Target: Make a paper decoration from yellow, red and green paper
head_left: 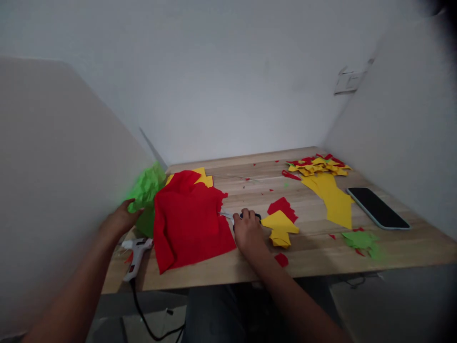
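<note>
My left hand is at the table's left side, its fingers and thumb closed around the lower edge of a crumpled bright green paper sheet. My right hand lies low over the tabletop, gripping the dark handles of a pair of scissors. Their blades point left and reach the ragged right edge of a large red sheet. That red sheet lies between my hands, one fold along its left side, and partly covers yellow paper behind it. Just right of my right hand sits a yellow cut piece.
A glue gun with a black cord lies at the front left. Yellow and red cut-outs are heaped at the back right, near a yellow strip. A phone and green scraps lie on the right. Walls enclose three sides.
</note>
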Motion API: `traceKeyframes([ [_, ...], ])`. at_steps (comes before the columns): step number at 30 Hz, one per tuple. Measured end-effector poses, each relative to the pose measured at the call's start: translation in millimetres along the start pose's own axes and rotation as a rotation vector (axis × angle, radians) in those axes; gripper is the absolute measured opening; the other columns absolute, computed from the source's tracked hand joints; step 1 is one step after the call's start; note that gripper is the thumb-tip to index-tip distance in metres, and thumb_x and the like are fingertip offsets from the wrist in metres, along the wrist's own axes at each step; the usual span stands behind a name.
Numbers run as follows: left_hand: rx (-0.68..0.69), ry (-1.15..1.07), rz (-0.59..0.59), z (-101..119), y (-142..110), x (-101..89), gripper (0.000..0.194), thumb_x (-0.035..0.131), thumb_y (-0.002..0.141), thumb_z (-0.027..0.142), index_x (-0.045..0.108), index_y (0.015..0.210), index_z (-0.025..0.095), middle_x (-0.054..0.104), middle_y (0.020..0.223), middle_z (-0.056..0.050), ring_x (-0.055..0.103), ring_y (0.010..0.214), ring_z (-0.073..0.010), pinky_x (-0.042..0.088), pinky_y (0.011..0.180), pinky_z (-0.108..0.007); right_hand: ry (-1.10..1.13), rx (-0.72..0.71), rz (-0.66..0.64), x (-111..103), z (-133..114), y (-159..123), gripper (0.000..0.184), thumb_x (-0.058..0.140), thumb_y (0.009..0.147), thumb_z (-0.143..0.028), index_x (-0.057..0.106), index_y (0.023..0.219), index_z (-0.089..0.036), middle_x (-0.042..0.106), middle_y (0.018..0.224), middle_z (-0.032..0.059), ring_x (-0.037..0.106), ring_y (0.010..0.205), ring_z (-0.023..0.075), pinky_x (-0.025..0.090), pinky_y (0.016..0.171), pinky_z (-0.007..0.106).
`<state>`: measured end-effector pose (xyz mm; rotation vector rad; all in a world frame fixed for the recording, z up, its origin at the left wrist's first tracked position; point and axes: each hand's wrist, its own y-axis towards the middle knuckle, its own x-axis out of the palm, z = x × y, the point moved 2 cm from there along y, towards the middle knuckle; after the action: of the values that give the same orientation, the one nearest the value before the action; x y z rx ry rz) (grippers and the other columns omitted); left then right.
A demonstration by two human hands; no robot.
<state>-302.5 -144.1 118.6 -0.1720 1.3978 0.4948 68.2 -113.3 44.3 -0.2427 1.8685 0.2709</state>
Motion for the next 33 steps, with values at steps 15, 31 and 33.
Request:
traceKeyframes([
  [15,0.135,-0.030,0.538,69,61,-119.4,0.061,0.033,0.100,0.054,0.058,0.133,0.010,0.064,0.127,-0.004,0.058,0.106,-0.0155,0.039,0.091,-0.028,-0.053,0.048,-0.092,21,14,20,0.036,0.050,0.089,-0.020,0.062,0.123,-0.014,0.061,0.111,0.0215,0.058,0.103,0.0322,0.044,0.081,0.038],
  [31,0.835,-0.005,0.207,150,-82,7.9,0.037,0.043,0.086,0.005,0.076,0.087,0.022,0.076,0.104,-0.007,0.066,0.108,-0.0211,0.051,0.094,-0.038,1.532,0.335,0.091,-24,64,-50,0.065,0.079,0.069,-0.046,0.057,0.124,-0.021,0.058,0.080,-0.0009,0.051,0.063,0.0136,0.042,0.060,0.027],
  [33,0.791,-0.036,-0.039,147,-95,43.7,0.031,0.051,0.079,0.004,0.075,0.082,0.023,0.074,0.114,-0.007,0.065,0.109,-0.0251,0.049,0.098,-0.046,1.662,0.314,0.080,-23,67,-75,0.058,0.078,0.072,-0.049,0.059,0.121,-0.024,0.058,0.084,0.0012,0.052,0.066,0.0141,0.044,0.062,0.028],
])
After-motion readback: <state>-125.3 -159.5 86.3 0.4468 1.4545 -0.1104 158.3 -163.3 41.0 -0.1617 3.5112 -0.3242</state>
